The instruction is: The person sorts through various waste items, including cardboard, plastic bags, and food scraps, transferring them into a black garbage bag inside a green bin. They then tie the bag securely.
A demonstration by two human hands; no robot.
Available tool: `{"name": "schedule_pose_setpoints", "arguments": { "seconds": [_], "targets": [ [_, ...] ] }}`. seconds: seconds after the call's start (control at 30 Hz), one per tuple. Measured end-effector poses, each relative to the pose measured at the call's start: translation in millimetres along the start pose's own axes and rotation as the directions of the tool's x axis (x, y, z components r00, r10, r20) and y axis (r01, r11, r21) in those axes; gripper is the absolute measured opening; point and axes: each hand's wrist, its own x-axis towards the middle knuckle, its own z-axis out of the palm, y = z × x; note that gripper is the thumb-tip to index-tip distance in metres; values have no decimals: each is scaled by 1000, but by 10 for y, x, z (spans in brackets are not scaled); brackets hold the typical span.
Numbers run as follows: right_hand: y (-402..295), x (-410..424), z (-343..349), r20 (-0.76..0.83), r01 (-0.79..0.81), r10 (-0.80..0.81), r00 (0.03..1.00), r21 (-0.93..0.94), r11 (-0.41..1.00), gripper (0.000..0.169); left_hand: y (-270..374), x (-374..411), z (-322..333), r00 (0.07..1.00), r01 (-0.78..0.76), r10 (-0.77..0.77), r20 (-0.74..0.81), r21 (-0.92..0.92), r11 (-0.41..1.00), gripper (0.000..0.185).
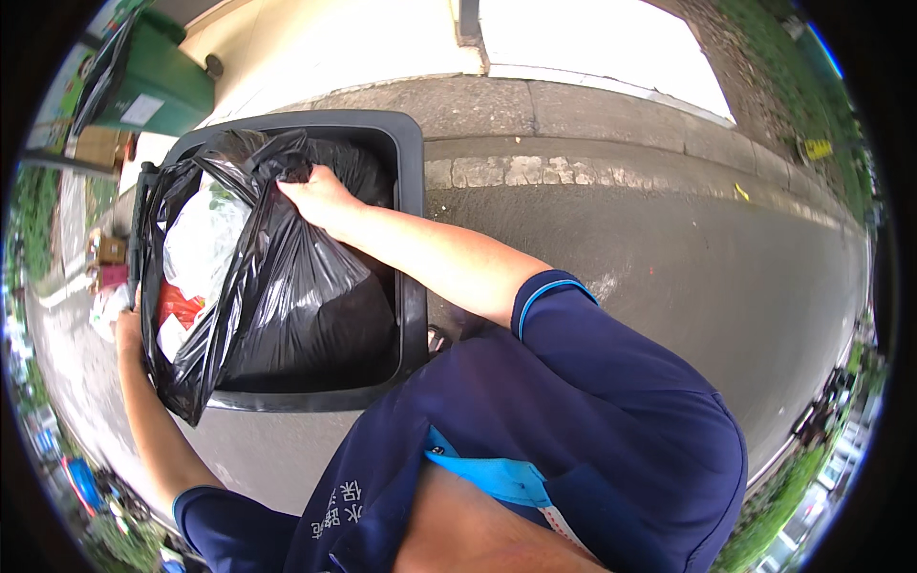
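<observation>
A dark wheeled bin (411, 215) stands before me, its mouth facing up. Inside it, black plastic rubbish bags (322, 336) bulge up towards the rim. My right hand (322, 200) grips a gathered part of the black plastic at the bin's upper middle. On the left the liner gapes, showing a white translucent bag (204, 240), a red plastic bag (178, 304) and some white scraps. My left hand (129, 329) is at the bin's left side, around the lower end of its handle bar (137, 222); its fingers are partly hidden. Black plastic hangs over the lower left rim.
A green wheeled bin (161, 79) stands at upper left. Cardboard boxes (107, 249) and a pale bag (109, 304) lie on the ground beyond my left hand. A stone kerb (530, 172) runs along the asphalt road (645, 272). A shoe (435, 340) shows beside the bin.
</observation>
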Motion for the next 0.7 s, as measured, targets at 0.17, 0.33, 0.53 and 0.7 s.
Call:
{"name": "schedule_pose_setpoints", "arguments": {
  "seconds": [0.17,0.33,0.53,0.7],
  "targets": [
    [-370,-124,-323,126,38,-35,991,-20,999,14,329,-1640,409,895,439,-370,247,-354,826,75],
    [-751,5,-688,195,86,-82,977,-14,996,17,1646,-2952,-131,809,528,-567,157,-618,582,68],
    [-1064,256,-1078,250,-72,53,967,66,995,19,2910,-3398,-885,550,665,-738,392,-740,103,67],
    [-1179,567,-1526,143,-268,282,949,-110,957,18,2936,-3296,-794,570,726,-788,232,-592,351,79]
  ]
}}
